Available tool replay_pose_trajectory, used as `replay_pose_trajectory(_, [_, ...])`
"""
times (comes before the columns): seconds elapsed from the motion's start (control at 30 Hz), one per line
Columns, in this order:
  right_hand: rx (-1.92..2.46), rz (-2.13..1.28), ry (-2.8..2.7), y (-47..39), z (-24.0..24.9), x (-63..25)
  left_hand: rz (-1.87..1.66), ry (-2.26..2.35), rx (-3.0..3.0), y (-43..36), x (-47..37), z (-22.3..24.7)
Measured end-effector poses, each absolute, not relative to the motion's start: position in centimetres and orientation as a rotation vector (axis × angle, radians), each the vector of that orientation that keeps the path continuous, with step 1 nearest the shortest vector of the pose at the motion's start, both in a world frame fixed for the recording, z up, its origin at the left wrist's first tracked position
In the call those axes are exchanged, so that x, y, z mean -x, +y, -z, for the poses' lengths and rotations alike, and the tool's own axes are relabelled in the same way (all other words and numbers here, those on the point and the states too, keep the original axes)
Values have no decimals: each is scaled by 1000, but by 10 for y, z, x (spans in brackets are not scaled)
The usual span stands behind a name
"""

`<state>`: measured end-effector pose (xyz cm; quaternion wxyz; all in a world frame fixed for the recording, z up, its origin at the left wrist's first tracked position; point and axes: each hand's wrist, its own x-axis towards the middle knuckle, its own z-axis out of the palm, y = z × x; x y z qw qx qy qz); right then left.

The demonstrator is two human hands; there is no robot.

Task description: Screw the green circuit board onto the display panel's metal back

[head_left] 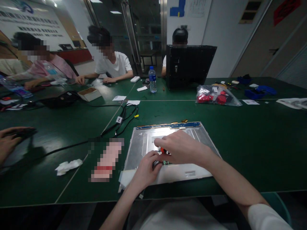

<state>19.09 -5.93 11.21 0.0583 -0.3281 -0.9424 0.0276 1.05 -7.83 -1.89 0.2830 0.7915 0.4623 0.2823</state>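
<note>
A flat display panel (208, 143) lies on the green table with its silvery metal back up. A narrow blue circuit strip (155, 126) runs along its far edge. My right hand (181, 145) is over the panel's middle, fingers closed around a screwdriver with an orange-red handle (163, 150), mostly hidden by the hand. My left hand (147, 167) rests on the near part of the panel beside it, fingers and thumb curled together; what they pinch is hidden. Part of a small green circuit board (166, 162) shows beneath my hands.
Left of the panel are a pink blurred slip (106, 161), crumpled tissue (68, 166) and black cables (122, 116). A water bottle (152, 80), black monitor-like case (189, 67) and plastic bag with red parts (216, 95) stand farther back. A co-worker's hand (8, 140) is at left; several people sit opposite.
</note>
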Motion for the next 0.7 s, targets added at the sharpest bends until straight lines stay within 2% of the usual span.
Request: replay_pose_trajectory(0.7, [967,-115,-2810,-58,-116,-196,-779,1220,-2105,-79,-10,19])
